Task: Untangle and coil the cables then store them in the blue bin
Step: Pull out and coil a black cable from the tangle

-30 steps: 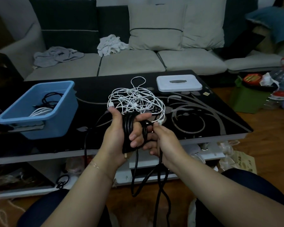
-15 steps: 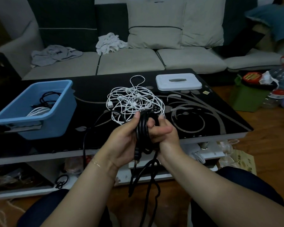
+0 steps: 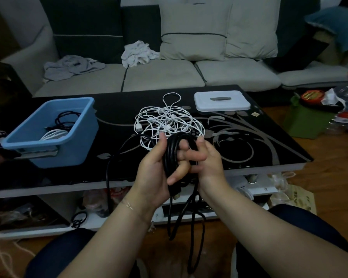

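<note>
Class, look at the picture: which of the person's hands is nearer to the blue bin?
Left. The left hand grips the black cable right of the blue bin; the right hand, also on the cable, lies beyond it, farther from the bin.

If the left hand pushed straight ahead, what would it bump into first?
Most likely the tangled white cables on the black table, just beyond the left hand, which grips the black cable coil. Depth is hard to judge, so this is a best guess.
</note>
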`<state>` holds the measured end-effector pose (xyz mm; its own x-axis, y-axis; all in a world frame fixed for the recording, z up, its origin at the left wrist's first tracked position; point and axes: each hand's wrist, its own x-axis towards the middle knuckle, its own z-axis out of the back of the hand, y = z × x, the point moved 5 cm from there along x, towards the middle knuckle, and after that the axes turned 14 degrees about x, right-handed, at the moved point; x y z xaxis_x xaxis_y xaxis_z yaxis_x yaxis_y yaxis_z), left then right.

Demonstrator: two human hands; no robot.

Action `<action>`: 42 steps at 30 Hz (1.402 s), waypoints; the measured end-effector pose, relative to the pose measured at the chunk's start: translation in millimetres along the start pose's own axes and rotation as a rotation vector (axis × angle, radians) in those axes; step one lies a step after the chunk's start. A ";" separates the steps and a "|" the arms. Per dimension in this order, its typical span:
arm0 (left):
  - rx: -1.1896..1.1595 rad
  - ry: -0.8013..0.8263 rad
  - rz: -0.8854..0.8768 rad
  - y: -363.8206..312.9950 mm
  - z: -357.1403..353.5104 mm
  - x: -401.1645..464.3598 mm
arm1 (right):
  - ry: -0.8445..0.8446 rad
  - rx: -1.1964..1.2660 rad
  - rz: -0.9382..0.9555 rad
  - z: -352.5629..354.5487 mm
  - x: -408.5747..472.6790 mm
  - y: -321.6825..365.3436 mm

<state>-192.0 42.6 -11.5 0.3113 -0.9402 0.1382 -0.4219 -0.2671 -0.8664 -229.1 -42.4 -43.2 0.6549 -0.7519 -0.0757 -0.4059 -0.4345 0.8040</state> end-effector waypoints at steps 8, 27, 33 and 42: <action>-0.016 -0.225 -0.119 -39.4 22.0 -5.2 | 0.274 -0.383 -0.022 -9.1 -2.8 -17.0; 1.056 -0.772 -0.131 -49.1 62.0 -7.8 | 0.839 -1.480 -0.012 -11.6 -38.0 -22.2; 1.892 -0.321 0.421 -9.2 50.2 2.0 | 0.734 -1.537 0.219 -15.0 -32.5 0.6; 1.234 0.250 0.663 3.2 41.9 -20.8 | 0.778 -1.584 0.384 -15.3 -31.1 25.4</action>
<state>-164.2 70.2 -37.3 0.1417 -0.8630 -0.4849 0.6139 0.4609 -0.6409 -250.0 -22.5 -11.4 0.9874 -0.1034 0.1198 0.0328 0.8744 0.4842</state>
